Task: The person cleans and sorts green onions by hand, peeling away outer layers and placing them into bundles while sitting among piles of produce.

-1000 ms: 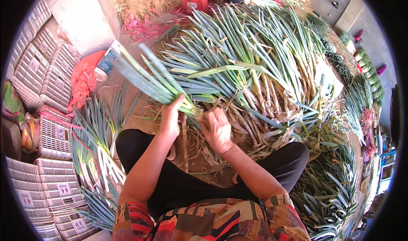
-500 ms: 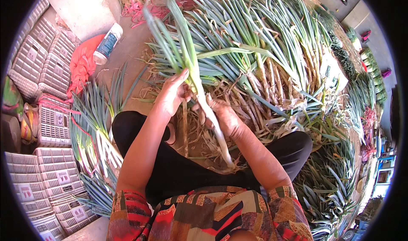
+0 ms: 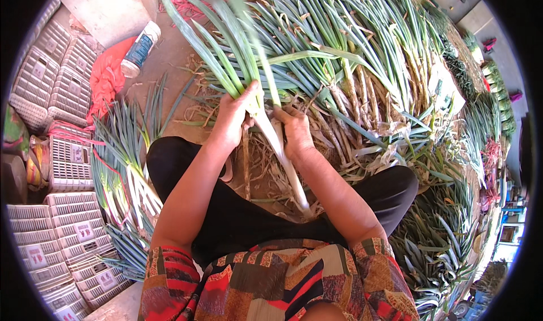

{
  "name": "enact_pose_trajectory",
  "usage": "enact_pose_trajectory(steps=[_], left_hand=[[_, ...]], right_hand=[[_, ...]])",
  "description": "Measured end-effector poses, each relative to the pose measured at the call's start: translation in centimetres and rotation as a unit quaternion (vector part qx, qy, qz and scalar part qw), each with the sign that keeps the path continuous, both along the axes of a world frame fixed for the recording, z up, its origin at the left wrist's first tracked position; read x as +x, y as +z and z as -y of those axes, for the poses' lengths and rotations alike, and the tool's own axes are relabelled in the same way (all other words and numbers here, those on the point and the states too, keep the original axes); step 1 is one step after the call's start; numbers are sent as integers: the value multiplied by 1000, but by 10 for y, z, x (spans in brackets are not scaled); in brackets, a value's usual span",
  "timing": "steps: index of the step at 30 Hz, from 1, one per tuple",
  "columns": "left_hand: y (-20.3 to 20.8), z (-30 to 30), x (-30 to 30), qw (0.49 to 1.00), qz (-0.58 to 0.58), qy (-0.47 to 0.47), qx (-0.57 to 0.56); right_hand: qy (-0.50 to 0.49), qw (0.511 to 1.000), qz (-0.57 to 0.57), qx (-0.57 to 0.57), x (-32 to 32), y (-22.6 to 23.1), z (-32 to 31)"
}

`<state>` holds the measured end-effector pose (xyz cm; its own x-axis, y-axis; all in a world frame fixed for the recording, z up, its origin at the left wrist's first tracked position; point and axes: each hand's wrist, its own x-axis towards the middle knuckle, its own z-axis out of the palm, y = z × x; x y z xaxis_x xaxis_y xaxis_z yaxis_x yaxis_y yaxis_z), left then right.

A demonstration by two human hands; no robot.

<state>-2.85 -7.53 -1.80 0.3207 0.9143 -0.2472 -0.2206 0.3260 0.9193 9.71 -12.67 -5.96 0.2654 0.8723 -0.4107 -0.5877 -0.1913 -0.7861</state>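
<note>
My left hand (image 3: 232,117) is closed around a long green onion (image 3: 281,154), just where its white stalk turns green. The onion slants across my lap, leaves fanned out at the far end and root end down near my crossed legs. Beside the stalk, my right hand (image 3: 295,129) is closed on the lower end of a single green leaf (image 3: 268,72), which stands apart from the other leaves; its upper part is blurred. The fingertips of my right hand are partly hidden.
A large heap of untrimmed green onions (image 3: 350,55) lies ahead and right. Cleaner onions (image 3: 133,174) lie at my left, near stacked white plastic crates (image 3: 73,225). A white bottle (image 3: 140,49) rests on red cloth (image 3: 106,80). Dark green leaves (image 3: 432,236) pile up at my right.
My right hand has moved up and away from the stalk, with one leaf now separated from the others. My left hand keeps its hold, and the onion's leaves have spread apart.
</note>
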Motion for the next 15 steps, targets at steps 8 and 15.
enact_pose_trajectory(steps=[8,15], left_hand=[[9,-3,0,997,-6,1,72],[6,4,7,995,-78,20,62]], right_hand=[[302,745,574,-156,74,-44,36],[156,857,477,118,27,9,26]])
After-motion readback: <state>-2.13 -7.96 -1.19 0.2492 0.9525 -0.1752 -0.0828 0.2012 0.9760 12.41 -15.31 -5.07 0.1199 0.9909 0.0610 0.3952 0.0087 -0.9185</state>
